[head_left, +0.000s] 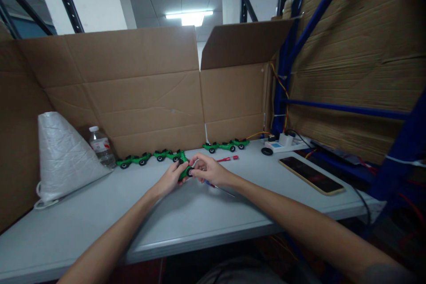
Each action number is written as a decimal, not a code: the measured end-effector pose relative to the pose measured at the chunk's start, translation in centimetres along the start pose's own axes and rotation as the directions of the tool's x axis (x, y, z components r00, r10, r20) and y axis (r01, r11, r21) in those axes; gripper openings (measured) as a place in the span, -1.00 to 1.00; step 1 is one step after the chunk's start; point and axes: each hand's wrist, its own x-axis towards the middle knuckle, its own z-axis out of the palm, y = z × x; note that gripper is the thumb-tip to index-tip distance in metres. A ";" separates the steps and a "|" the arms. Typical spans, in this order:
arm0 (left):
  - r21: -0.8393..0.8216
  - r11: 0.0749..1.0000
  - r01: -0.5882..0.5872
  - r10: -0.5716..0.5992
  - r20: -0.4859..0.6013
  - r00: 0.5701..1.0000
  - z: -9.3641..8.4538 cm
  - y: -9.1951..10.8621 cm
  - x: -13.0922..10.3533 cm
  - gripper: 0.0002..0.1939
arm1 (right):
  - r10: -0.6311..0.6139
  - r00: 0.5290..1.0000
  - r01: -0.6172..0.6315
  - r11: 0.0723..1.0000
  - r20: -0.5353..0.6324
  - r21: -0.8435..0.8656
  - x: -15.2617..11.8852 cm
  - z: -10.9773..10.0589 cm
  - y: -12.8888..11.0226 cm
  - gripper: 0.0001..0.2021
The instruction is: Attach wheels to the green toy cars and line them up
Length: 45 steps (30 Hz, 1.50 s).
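My left hand grips a green toy car with black wheels, held tilted above the table's middle. On the car's right side, the fingers of my right hand are bent and pinch at a wheel. Part of the car is hidden behind my fingers. Under my right hand lies a screwdriver with a thin metal shaft, its handle partly covered. A red screwdriver rests just beyond. Similar green cars stand in a row along the back, with others farther right.
A silvery bag and a water bottle stand at the left. To the right are a phone, a black ring and a power strip. Cardboard walls the white table; a blue frame rises at right.
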 end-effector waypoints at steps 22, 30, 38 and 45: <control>-0.208 0.975 0.072 -0.054 0.088 0.995 0.4 0.4 0.2 -0.51 | -0.011 1.000 0.011 1.000 0.028 0.004 0.3 -0.5 0.1 -0.69; -0.141 0.988 0.060 -0.035 0.169 0.985 0.5 0.7 -0.2 -0.53 | 0.056 0.998 -0.057 0.998 0.036 0.027 0.2 -0.2 0.1 -0.59; -0.105 0.994 0.030 -0.011 0.182 0.983 0.8 0.6 -0.4 -0.51 | 0.036 0.997 -0.039 0.998 0.062 0.045 0.0 -0.3 -0.2 -0.57; -0.029 0.999 -0.030 0.034 0.158 0.987 1.2 0.8 -0.6 -0.46 | 0.044 0.997 -0.046 0.999 0.064 0.024 -0.1 -0.1 -0.1 -0.56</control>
